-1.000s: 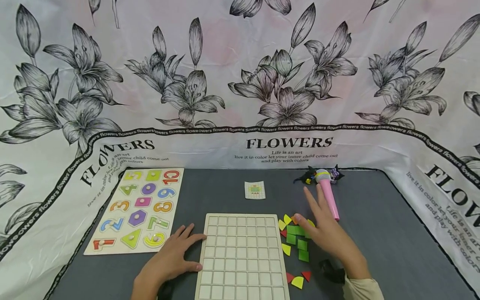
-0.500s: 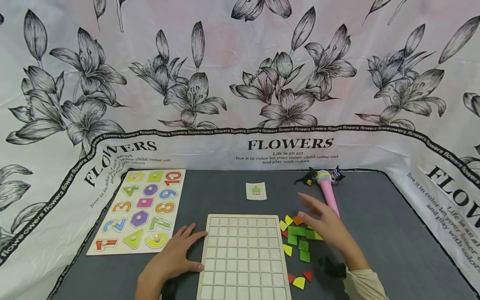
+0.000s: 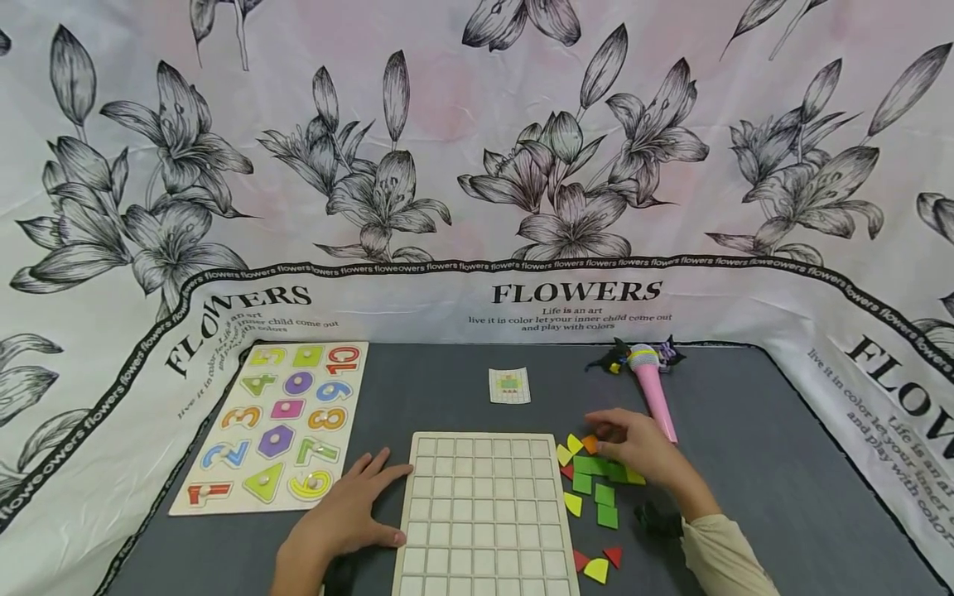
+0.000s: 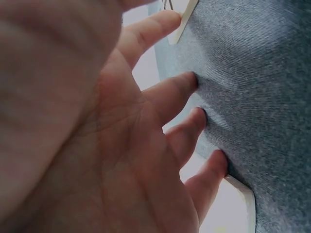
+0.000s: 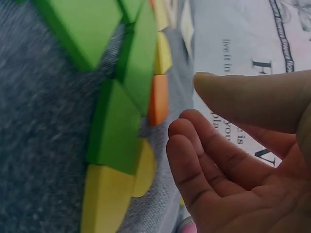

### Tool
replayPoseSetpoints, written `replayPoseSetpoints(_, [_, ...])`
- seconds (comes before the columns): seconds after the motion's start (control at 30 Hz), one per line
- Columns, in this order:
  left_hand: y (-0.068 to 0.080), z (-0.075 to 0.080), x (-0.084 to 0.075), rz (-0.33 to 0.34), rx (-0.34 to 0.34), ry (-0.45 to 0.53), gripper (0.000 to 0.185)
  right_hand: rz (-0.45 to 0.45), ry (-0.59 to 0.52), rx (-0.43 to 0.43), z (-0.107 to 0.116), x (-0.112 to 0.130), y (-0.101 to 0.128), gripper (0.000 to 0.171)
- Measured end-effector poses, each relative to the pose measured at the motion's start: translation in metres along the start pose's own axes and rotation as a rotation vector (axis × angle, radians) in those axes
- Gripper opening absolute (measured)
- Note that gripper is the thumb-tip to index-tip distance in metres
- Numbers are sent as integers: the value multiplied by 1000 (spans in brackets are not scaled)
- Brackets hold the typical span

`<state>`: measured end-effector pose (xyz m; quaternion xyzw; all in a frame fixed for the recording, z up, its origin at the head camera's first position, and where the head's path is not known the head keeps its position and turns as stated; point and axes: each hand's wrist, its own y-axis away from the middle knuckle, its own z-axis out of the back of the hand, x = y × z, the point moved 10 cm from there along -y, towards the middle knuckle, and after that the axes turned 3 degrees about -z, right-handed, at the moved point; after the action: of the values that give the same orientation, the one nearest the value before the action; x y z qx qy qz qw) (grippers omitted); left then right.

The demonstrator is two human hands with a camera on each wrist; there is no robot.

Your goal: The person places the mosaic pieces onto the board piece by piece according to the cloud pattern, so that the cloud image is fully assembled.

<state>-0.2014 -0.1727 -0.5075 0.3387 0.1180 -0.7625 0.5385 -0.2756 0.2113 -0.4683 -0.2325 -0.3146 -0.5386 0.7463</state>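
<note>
The person's right hand (image 3: 633,451) is hovering with fingers loosely curled and holding nothing, over the coloured tiles (image 3: 594,478) lying just right of the grid board (image 3: 484,513). The orange tile (image 3: 590,444) is sitting at its fingertips. The left hand (image 3: 339,517) is resting flat, fingers spread, against the board's left edge. The tiles are crowded and touching, so a pinch could nudge neighbours or lift two at once (a judgement). The hand is covering some tiles; the small card (image 3: 509,386) beyond the board is too small to read.
</note>
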Motion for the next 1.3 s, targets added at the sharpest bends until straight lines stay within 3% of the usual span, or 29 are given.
replayPoseSetpoints(0.17, [2,-2,-2,-2,9,-22,92,6,100,-5,-6,-5,1,32])
replayPoseSetpoints(0.47, [4,2,-10,32,29,-27,90,34,145,-12,-8,-9,1,22])
replayPoseSetpoints(0.67, [0,-5,3,-25,11,-17,92,-17,109,-5,-7,-16,-2,14])
replayPoseSetpoints(0.83, [-4,-10,13,-33,-1,1,94,-55,54,-33,1,-18,-5,10])
replayPoseSetpoints(1.03, [-1,-5,6,-3,12,-3,91,-69,-13,-48,6,-11,-9,4])
replayPoseSetpoints(1.3, [-2,-7,12,-39,-1,-14,93,-33,-120,-9,-3,11,-20,3])
